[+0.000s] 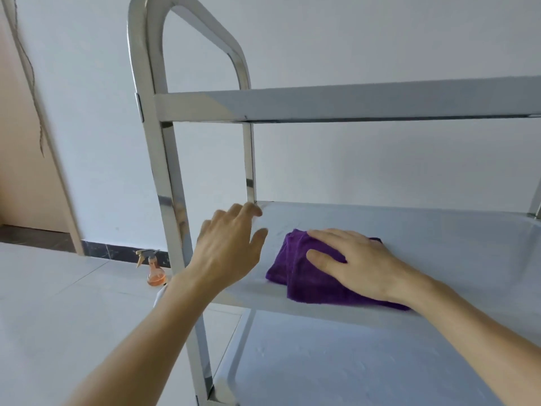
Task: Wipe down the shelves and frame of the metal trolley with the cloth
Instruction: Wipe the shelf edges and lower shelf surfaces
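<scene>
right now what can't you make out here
Head view only:
- Trolley: right end cut off by the frame edge.
- Cloth: part lies under the right hand.
- Spray bottle: base hidden behind the left arm and trolley post.
- Left hand: whether it touches the shelf is unclear.

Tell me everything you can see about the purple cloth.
The purple cloth looks like soft, fluffy microfibre, folded into a thick, rumpled pad. It lies flat on the trolley's middle shelf, near the front edge and towards the left end. The right hand rests on top with straight fingers, covering its right part. The left hand is beside it and does not touch it.
</scene>
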A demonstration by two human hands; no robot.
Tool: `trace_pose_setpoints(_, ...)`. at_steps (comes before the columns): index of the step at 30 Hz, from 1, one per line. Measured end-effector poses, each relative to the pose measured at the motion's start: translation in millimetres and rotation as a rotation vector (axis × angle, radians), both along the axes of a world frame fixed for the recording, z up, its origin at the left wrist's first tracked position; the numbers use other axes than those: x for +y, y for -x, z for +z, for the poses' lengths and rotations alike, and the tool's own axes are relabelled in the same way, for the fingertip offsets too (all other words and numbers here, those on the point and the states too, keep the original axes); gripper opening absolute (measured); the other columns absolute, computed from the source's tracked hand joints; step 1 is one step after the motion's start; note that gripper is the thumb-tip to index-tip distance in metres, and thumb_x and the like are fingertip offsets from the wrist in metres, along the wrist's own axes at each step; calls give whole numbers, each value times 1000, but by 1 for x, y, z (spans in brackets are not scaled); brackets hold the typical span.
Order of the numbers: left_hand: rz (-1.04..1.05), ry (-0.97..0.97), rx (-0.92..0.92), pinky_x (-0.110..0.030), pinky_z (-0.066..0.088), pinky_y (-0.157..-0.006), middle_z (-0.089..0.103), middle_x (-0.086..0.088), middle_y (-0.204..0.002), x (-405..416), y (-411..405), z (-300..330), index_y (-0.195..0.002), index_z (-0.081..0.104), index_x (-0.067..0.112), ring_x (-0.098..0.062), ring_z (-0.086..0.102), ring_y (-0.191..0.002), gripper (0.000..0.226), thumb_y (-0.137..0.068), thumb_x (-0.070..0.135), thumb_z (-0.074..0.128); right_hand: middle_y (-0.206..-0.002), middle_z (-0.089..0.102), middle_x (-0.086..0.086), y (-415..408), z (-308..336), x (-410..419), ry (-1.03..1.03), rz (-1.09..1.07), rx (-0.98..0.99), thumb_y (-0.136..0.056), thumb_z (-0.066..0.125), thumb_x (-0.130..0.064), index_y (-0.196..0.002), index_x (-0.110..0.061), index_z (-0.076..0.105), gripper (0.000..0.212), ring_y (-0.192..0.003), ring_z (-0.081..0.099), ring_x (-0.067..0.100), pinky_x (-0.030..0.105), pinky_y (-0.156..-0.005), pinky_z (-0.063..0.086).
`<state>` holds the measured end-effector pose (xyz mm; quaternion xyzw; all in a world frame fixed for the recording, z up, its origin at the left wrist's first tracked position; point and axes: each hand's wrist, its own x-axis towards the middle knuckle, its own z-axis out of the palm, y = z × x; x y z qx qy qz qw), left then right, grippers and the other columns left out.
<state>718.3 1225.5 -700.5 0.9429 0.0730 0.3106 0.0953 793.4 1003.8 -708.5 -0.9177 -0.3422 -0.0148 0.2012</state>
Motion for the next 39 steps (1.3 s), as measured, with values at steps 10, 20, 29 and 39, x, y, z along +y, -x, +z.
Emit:
trace_pose_setpoints(10, 140, 93, 358, -40, 36, -77, 53, -7, -124, 18, -23, -34, -129, 41, 17, -35, 54, -108, 35, -103, 33, 25, -157, -7, -37, -31, -18, 10, 273, -33, 96, -56, -3, -101, -118, -88, -3, 64, -149, -15, 0, 47, -122, -9)
trace_pose_setpoints(20, 116, 3, 315, -36, 38, -70, 54, -2, -120, 15, -15, -35, -131, 36, 21, -30, 58, -103, 33, -100, 24, 26, -165, -5, -18, -117, -6, 92, 321, -142, 106, -89, 15, -79, -150, -58, 5, 65, -153, -12, 20, 60, -118, -10)
trace_pose_setpoints(29, 127, -123, 384, -37, 39, -67, 45, 0, -110, 14, -16, -30, -113, 47, 20, -29, 54, -96, 25, -102, 26, 25, -158, -8, -35, -76, -19, 64, 326, 99, 54, -62, 1, -99, -128, -82, -7, 69, -148, -16, 0, 49, -121, -11)
trace_pose_setpoints(39, 114, -54, 340, -31, 36, -62, 40, 0, -112, 17, -14, -33, -108, 40, 23, -25, 45, -85, 21, -100, 29, 21, -164, 2, -23, -159, -9, 142, 319, 37, 59, -83, 16, -84, -145, -65, 10, 64, -153, -6, 13, 57, -119, -7)
